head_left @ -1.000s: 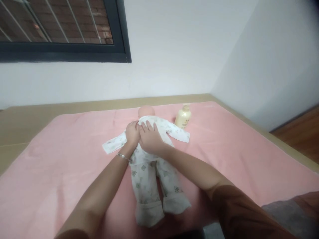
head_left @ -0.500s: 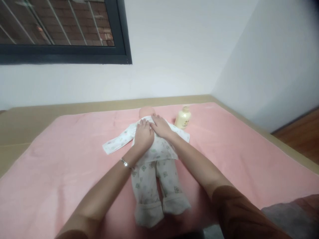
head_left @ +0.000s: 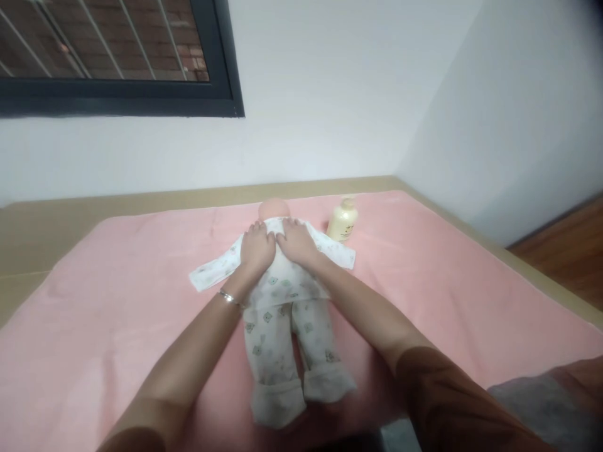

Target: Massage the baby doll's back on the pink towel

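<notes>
A baby doll (head_left: 274, 208) in a white patterned top and trousers (head_left: 273, 339) lies on a pink sheet, its bare round head pointing away from me. My left hand (head_left: 257, 246) rests flat on the left side of its upper back or chest; which side faces up I cannot tell. Beside it, my right hand (head_left: 298, 241) lies flat on the right side, the thumbs close together. Both hands have their fingers stretched out and hold nothing. The doll's sleeves (head_left: 215, 269) spread out to either side.
A pale yellow bottle (head_left: 343, 221) stands on the pink sheet (head_left: 141, 301), right of the doll's head. Behind the bed's tan edge (head_left: 188, 199) is a white wall with a dark-framed window (head_left: 221, 63). Grey cloth (head_left: 541, 402) lies at the lower right.
My hands have moved apart across the doll's upper body, the left one outward to the left. They now lie side by side. The view has shifted slightly.
</notes>
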The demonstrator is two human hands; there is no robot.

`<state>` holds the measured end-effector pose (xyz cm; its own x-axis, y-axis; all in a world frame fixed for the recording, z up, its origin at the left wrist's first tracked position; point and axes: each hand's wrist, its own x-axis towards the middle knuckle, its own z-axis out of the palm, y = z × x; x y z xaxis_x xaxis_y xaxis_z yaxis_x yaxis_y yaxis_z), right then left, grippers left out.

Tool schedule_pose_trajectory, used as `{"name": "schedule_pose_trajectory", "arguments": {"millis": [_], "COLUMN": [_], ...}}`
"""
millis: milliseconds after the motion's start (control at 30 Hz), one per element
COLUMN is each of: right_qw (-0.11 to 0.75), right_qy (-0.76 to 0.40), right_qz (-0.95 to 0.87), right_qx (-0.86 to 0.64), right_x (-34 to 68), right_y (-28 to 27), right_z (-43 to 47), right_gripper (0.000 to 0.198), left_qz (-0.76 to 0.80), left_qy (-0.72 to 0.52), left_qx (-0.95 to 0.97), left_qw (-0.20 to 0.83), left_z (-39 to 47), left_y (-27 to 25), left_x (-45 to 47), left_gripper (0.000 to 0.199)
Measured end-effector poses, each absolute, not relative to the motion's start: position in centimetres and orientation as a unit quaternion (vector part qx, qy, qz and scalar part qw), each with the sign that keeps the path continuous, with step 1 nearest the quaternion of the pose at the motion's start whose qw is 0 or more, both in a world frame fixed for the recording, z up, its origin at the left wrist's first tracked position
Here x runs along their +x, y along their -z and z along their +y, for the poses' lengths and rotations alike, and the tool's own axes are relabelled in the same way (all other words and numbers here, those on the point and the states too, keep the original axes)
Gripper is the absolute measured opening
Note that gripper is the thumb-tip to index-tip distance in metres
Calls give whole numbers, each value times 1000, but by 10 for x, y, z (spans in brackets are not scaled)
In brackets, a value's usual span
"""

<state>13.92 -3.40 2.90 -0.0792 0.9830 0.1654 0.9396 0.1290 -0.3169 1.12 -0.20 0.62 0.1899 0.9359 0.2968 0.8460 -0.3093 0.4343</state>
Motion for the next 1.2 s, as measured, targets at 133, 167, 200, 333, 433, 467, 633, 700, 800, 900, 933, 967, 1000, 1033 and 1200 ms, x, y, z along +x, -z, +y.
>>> {"name": "schedule_pose_trajectory", "arguments": {"millis": [133,167,200,333,433,467,633,700,800,900,933,967,1000,1033,1200], "right_qw": [193,194,192,155,116,102,85,123,151,139,135,130,125,117,90], "right_qy": [-92,-86,-77,-36,0,12,-21,-76,-131,-121,-104,-84,-63,-42,24], "right_qz": [-709,-712,-715,-728,-747,-755,-779,-769,-733,-712,-713,-717,-723,-731,-765], "right_qx": [-672,-669,-668,-666,-655,-648,-621,-623,-650,-677,-680,-679,-677,-671,-637], "right_x": [154,155,155,143,130,127,134,147,163,164,161,156,150,143,120], "right_y": [-24,-24,-23,-29,-36,-39,-49,-48,-43,-38,-37,-37,-36,-34,-28], "right_z": [-18,-17,-18,-33,-50,-55,-56,-43,-24,-20,-23,-27,-32,-38,-59], "right_gripper": [56,55,55,56,56,55,42,43,53,59,58,58,57,58,59], "left_qz": [597,599,598,588,606,616,622,606,577,565,568,572,577,581,567], "left_qy": [-201,-196,-191,-159,-141,-141,-111,-84,-47,-38,-43,-51,-60,-74,-148], "left_qx": [776,776,778,789,773,765,774,791,815,824,821,818,813,809,805], "left_qw": [22,21,24,78,120,123,47,8,-26,-4,12,28,43,59,93], "left_z": [-28,-31,-31,-12,4,7,-11,-26,-43,-41,-37,-30,-23,-16,5], "left_y": [-8,-8,-9,-13,-18,-19,-29,-36,-45,-49,-48,-47,-45,-42,-28], "left_x": [24,25,24,14,6,5,12,18,23,20,17,14,10,6,-3], "left_gripper": [61,61,61,61,61,61,57,53,45,41,41,42,43,45,49]}}
